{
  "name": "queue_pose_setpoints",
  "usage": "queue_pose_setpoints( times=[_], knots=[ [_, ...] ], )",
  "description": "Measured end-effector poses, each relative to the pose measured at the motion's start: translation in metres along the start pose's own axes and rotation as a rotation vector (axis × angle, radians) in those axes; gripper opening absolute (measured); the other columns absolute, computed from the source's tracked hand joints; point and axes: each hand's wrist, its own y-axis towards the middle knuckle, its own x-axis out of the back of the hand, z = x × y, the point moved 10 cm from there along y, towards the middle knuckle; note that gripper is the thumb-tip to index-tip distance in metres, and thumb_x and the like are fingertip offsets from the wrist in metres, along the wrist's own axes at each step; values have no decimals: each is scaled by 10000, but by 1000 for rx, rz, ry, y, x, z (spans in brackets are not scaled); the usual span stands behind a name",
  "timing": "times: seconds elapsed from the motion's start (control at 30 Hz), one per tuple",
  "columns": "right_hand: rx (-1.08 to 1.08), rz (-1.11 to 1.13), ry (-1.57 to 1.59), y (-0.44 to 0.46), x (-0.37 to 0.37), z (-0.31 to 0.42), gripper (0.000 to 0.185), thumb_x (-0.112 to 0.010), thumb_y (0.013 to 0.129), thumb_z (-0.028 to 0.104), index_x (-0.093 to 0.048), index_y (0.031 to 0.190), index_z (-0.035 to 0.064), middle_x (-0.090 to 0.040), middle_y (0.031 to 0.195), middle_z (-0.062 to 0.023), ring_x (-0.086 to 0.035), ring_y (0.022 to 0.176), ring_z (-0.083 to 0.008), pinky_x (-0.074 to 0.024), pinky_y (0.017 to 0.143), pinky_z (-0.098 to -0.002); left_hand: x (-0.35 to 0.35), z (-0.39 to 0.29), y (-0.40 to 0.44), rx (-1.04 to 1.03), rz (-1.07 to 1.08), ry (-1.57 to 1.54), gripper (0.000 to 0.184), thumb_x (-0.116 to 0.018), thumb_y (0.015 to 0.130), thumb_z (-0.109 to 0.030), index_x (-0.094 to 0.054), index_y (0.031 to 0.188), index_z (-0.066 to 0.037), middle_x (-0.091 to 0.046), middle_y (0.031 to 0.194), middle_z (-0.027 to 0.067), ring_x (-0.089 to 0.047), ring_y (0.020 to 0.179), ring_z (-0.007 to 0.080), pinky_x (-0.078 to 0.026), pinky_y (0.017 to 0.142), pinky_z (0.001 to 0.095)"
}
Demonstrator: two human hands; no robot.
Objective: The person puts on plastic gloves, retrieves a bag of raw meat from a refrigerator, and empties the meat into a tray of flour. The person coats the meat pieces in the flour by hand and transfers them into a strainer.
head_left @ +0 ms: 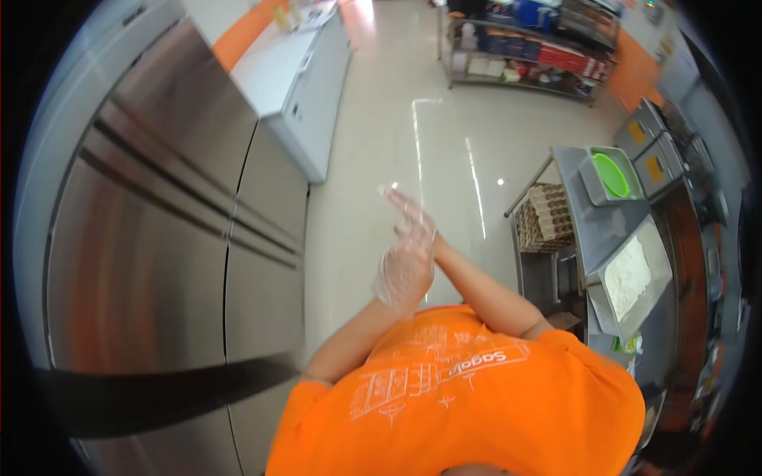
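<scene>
My left hand [407,268] wears a clear plastic glove, its loose cuff crumpled at the wrist. Its fingers close around the base of my right hand [413,213], where thin clear plastic shows. Past them, the fingers of my right hand stretch forward and to the left, with shiny film at the tips. The two hands overlap in front of the orange shirt [444,389], so part of the right palm and the left fingertips is hidden.
Steel refrigerator doors [159,206] rise on the left, and a white chest freezer [298,87] stands beyond. On the right, a steel table [587,246] holds a tray of white powder [627,278] and a green bowl [609,174]. Egg trays [546,216] are stacked below. A shelf [524,55] stands behind.
</scene>
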Motion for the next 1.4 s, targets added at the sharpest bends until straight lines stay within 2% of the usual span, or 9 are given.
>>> queue_pose_setpoints(
  times=[0.03, 0.1, 0.17, 0.23, 0.33, 0.43, 0.73, 1.1, 1.4],
  knots=[
    [-289, -46, 508, 12, -14, -17, 705, -605, 987, 160, -295, 1615, 236, -439, 1597, -118, -438, 1454, -262, -373, 1164, -517, 12, 6, 6, 28, -19, -47, 292, -563, 870, 17, -622, 1156, 1, -652, 1075, 238, -668, 798, 453, -560, 650, 516],
    [294, 56, -456, 45, -21, -17, 720, -592, 1005, 231, -246, 1635, 266, -442, 1594, -120, -417, 1464, -309, -369, 1164, -517, 36, 23, 11, 63, -100, -130, 249, -574, 865, 22, -619, 1109, 4, -648, 1052, 241, -662, 797, 458, -555, 656, 519],
    [338, 184, -652, 56, -54, -40, 747, -583, 1012, 329, -198, 1650, 284, -428, 1603, -125, -381, 1479, -362, -357, 1167, -535, 55, 39, 14, 62, -191, -209, 205, -584, 860, 29, -613, 1062, 8, -641, 1030, 245, -651, 795, 468, -548, 662, 527],
    [-230, 338, -125, 62, -78, -60, 798, -580, 1009, 456, -152, 1661, 290, -396, 1622, -132, -332, 1499, -421, -338, 1171, -571, 66, 66, 12, 61, -257, -164, 165, -587, 889, 24, -603, 1053, 15, -648, 1001, 218, -671, 747, 419, -547, 629, 484],
    [-100, 244, -1159, 94, -87, -34, 874, -527, 935, 719, -272, 1639, 268, -211, 1706, -106, -160, 1571, -400, -228, 1247, -549, 60, 117, 9, 228, -277, -412, 84, -582, 959, -7, -596, 1040, 8, -659, 953, 149, -694, 695, 296, -550, 596, 395],
    [-161, 533, -1421, 112, -103, -9, 914, -483, 930, 757, -157, 1658, 313, -164, 1712, -141, -114, 1568, -448, -166, 1243, -619, 31, 169, -1, 531, -291, -779, 47, -558, 1024, -40, -598, 1029, -16, -656, 909, 75, -686, 704, 171, -556, 626, 306],
    [-54, 489, -1472, 202, -118, -91, 833, -438, 987, 685, -74, 1662, 361, 95, 1738, -75, -115, 1569, -429, -143, 1225, -664, 0, 294, 30, 597, -393, -645, 73, -649, 973, -68, -592, 1010, -41, -659, 806, 45, -652, 684, 148, -565, 701, 299],
    [113, 686, -1479, 300, -121, -171, 716, -537, 979, 481, -342, 1605, 192, -70, 1733, -111, -194, 1542, -458, -142, 1208, -681, 15, 369, 174, 565, -126, 555, 215, -639, 897, -113, -638, 1109, -73, -722, 921, 141, -730, 746, 320, -587, 593, 448],
    [184, 1038, -1238, 289, -160, -221, 734, -580, 938, 456, -367, 1589, 193, -124, 1728, -117, -187, 1545, -474, -167, 1188, -711, -43, 431, 217, 443, 266, 345, 87, -612, 816, -81, -678, 871, -63, -715, 993, 141, -724, 840, 369, -596, 691, 485]
  ],
)
